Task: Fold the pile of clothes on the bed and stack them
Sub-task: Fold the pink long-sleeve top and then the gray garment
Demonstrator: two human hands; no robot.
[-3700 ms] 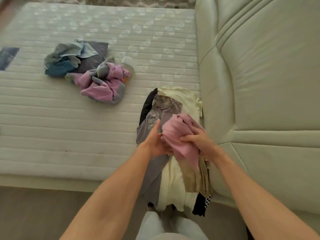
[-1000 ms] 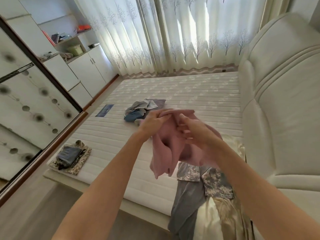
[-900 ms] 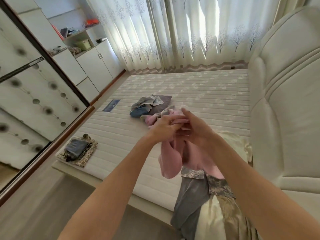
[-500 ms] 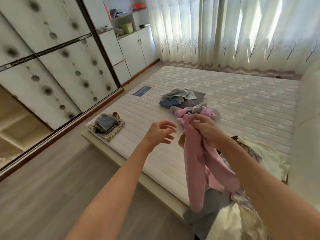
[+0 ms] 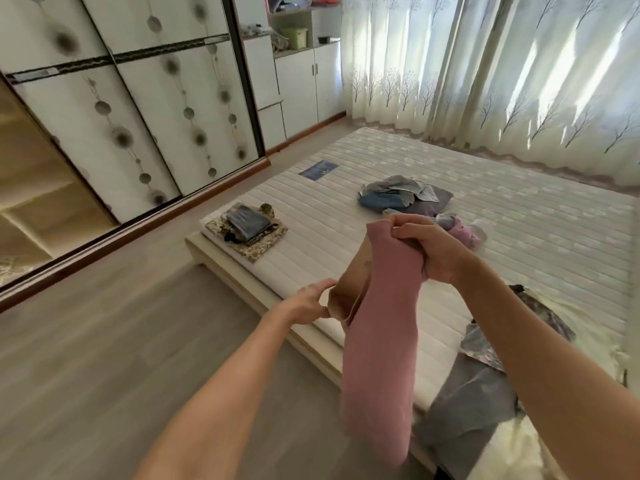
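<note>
We hold a pink garment [image 5: 379,337] up in front of us, over the near edge of the bed [image 5: 519,244]. Our right hand [image 5: 434,249] grips its bunched top end, fingers curled tight around the cloth, and the rest hangs straight down as a long narrow strip toward 6 o'clock. Our left hand [image 5: 306,303] sits lower, at about 9 o'clock from the strip, and pinches a tan fold of the fabric [image 5: 346,292] that stands out from the garment's left edge — thumb and fingers closed on it.

Behind our right hand, toward 12 o'clock on the mattress, lies an unfolded heap: blue and grey clothes [image 5: 403,197] with a pink-and-grey piece [image 5: 460,230] just beside them. At 10 o'clock, on the bed's left corner, rests a small folded stack [image 5: 247,225] — a dark blue piece on top of a patterned one. Under our right forearm, at 4 o'clock, more clothes lie spread over the bed's edge: a grey garment [image 5: 467,403], a camouflage-print piece [image 5: 485,344] and pale cream fabric [image 5: 512,452].

A sliding wardrobe [image 5: 138,109] lines the left wall, white cabinets [image 5: 304,84] stand beyond it, and tree-printed curtains [image 5: 502,71] hang at the far side of the bed.
</note>
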